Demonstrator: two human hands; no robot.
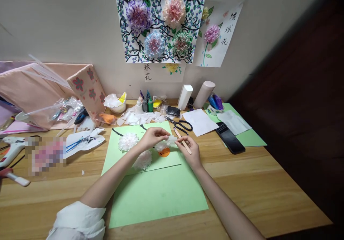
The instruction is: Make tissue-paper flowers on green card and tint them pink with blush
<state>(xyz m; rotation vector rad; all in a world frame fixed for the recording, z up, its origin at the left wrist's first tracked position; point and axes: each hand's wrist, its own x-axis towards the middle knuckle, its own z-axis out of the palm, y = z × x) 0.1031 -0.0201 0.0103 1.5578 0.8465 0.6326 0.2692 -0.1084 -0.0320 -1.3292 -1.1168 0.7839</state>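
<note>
My left hand (154, 138) pinches the left side of a small piece of thin white paper (171, 139). At its right side, the fingers of my right hand (190, 152) are closed on the paper and on a flat wooden stick (185, 145) that slants across them. Both hands are above a green sheet (110, 157), which lies over a larger green sheet (158, 197). White ruffled paper flowers (128, 141) and an orange disc (163, 152) lie on the upper sheet, partly below my hands.
Black scissors (182, 125), a white sheet (200, 122) and a phone (230, 138) lie behind and right. Paint bottles (149, 104), a bowl (118, 105) and two upright containers (185, 97) stand near the wall. A glue gun (12, 148) lies at far left.
</note>
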